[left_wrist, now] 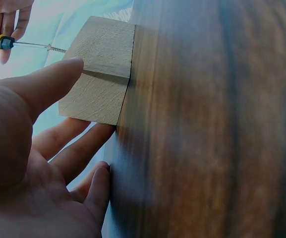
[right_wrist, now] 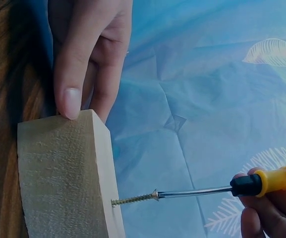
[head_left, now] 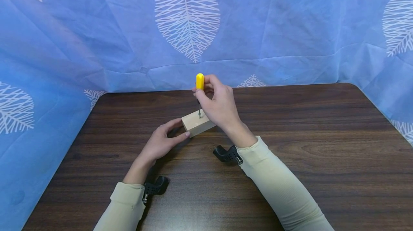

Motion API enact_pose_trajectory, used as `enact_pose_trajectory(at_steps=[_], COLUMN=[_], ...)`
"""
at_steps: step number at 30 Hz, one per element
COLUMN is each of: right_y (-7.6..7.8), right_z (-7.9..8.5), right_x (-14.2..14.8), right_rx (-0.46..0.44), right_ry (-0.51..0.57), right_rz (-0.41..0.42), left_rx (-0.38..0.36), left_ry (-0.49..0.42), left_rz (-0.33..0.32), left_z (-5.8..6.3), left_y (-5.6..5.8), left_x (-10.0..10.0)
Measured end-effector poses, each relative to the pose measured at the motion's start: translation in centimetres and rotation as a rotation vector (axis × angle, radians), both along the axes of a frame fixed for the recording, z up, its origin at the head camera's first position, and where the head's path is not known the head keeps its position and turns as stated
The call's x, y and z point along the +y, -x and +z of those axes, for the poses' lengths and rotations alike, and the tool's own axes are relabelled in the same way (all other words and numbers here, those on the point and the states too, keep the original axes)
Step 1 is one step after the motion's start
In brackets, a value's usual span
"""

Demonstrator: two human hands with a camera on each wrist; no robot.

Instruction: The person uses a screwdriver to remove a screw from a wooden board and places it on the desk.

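Note:
A pale wooden block lies on the table. My left hand holds its left end, thumb on the near side and fingers on the far side. A screw stands upright in the block's top face, much of its thread showing in the right wrist view. Above it, my right hand grips a screwdriver by its yellow handle, thumb and fingers around it. The screwdriver's metal shaft lines up with the screw, its tip at the screw head. In the left wrist view, the thumb partly covers the block.
The dark wood-grain table spreads around both hands. Behind it hangs a blue cloth with white leaf prints. A black wrist device is strapped at the right sleeve, and another one at the left sleeve.

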State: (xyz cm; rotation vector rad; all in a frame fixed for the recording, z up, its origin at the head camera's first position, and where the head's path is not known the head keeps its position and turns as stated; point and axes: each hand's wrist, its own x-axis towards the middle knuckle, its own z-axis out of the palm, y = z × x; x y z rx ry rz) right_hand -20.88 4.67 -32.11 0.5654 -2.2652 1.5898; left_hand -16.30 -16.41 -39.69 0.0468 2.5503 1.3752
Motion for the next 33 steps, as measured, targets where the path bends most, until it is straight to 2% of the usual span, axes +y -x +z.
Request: enact_pose_trajectory(at_steps=[17, 26, 33], right_y=[0.04, 0.11, 0.14], right_z=[0.02, 0.20, 0.18], right_x=[0.15, 0.13, 0.05], right_rx=[0.020, 0.089, 0.059], right_ry=[-0.002, -0.044, -0.022], right_rz=[0.017, -0.005, 0.002], left_rx=[0.009, 0.004, 0.003], left_ry=[0.005, 0.010, 0.005], left_rz=[-0.004, 0.000, 0.003], left_z=[0.00, -0.04, -0.16], left_y=[0.10, 0.11, 0.06], left_x=[0.15, 0.11, -0.02])
